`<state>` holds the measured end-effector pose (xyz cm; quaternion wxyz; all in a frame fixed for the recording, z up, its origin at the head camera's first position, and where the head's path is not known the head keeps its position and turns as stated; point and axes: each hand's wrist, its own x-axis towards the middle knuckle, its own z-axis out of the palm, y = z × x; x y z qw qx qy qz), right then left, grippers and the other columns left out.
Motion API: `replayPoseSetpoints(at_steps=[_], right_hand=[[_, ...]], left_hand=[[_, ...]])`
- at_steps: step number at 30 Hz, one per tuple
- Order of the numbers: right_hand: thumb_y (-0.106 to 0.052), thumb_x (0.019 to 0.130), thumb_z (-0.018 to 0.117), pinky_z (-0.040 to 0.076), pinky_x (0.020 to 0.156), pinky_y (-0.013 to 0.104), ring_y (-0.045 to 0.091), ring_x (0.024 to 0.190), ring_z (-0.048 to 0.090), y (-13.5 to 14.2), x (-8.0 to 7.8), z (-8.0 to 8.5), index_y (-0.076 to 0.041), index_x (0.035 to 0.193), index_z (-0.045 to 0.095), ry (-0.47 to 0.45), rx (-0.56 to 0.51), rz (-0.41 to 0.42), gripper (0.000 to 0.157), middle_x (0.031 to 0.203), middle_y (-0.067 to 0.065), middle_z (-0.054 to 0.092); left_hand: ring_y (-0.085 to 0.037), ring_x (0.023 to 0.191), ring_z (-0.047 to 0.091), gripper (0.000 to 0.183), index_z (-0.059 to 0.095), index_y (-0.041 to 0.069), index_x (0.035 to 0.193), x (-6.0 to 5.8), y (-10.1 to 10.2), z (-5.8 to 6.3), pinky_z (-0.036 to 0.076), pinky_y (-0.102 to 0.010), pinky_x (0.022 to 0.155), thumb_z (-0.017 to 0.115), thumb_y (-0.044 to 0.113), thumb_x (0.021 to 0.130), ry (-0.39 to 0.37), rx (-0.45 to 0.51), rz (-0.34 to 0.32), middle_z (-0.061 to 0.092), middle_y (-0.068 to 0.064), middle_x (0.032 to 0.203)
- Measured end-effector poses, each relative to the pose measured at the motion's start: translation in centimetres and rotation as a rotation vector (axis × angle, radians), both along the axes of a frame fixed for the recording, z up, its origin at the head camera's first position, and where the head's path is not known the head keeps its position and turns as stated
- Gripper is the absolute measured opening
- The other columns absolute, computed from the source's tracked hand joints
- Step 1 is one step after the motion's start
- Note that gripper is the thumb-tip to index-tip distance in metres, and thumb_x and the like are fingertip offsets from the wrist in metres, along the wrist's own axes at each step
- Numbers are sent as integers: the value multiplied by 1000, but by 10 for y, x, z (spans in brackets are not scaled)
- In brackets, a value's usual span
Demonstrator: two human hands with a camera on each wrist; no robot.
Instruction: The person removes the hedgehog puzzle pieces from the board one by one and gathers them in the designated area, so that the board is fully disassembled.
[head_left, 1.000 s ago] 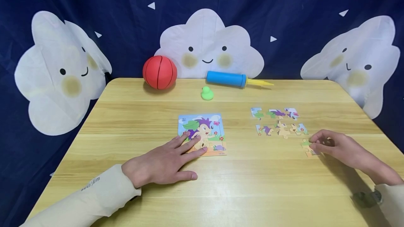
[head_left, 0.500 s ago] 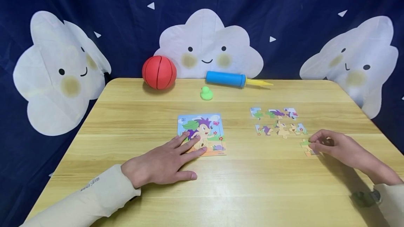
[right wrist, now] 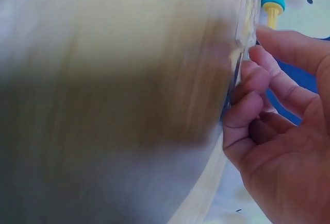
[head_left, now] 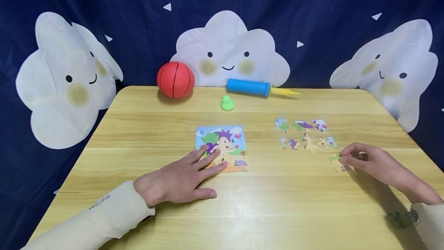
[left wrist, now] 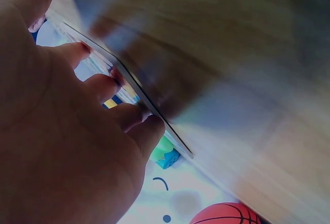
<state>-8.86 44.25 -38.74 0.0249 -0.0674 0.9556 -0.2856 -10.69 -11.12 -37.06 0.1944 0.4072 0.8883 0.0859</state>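
Observation:
My left hand (head_left: 177, 178) rests with its fingers spread on the lower left of a square hedgehog picture puzzle (head_left: 225, 136). In the left wrist view, the fingertips (left wrist: 149, 131) lie on the puzzle's thin board. At the right, my right hand (head_left: 378, 165) pinches the edge of a green and orange jigsaw piece (head_left: 335, 160), which lies at the table; its right side is hidden by thumb and finger. Beyond it are two rows of jigsaw pieces: an upper row with a blue corner piece (head_left: 281, 124), and a lower row with a cream hedgehog piece (head_left: 309, 142).
A red ball (head_left: 175, 80) sits at the back left of the wooden table (head_left: 263, 203). Near the back edge are a green rubber duck (head_left: 227, 103) and a blue hand pump (head_left: 248, 87) with a yellow nozzle. A dark blue cloud-print curtain (head_left: 138, 3) surrounds the table.

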Motion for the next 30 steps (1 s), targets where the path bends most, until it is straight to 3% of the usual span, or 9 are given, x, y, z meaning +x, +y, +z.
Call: replayPoseSetpoints(at_steps=[6,10,18,22,30], right_hand=[[-24,109,69,44,57,27,8,70,61,-22,-3,21,-13,111,75,49,19,-42,13,90,-4,72],[-24,110,69,44,56,28,10,66,57,-52,-8,32,-14,110,76,77,7,1,12,80,0,69],[-15,104,76,50,67,23,6,74,60,-128,-25,41,-16,103,79,142,-73,193,3,90,-5,71],[-18,104,76,51,67,25,9,75,61,-169,-35,44,-14,103,78,101,-105,291,4,92,-7,71],[-18,104,76,57,74,25,10,85,63,-242,-48,34,-13,107,79,40,-50,449,6,100,-6,74]], left_hand=[[-38,172,4,72,30,34,174,1,-2,-3,18,-58,137,51,62,111,22,5,-11,13,-3,185],[-38,172,4,72,30,33,173,2,-4,-5,19,-59,137,50,63,111,40,12,-22,13,-3,185],[-39,172,5,72,30,33,174,1,-4,-7,20,-60,137,48,64,111,59,3,-29,13,-3,185],[-39,171,5,71,30,34,174,2,-5,-7,19,-61,137,47,64,111,63,5,-32,13,-4,185],[-37,172,6,73,30,33,174,2,-13,-2,20,-60,136,45,67,111,67,7,-26,13,-4,185]])
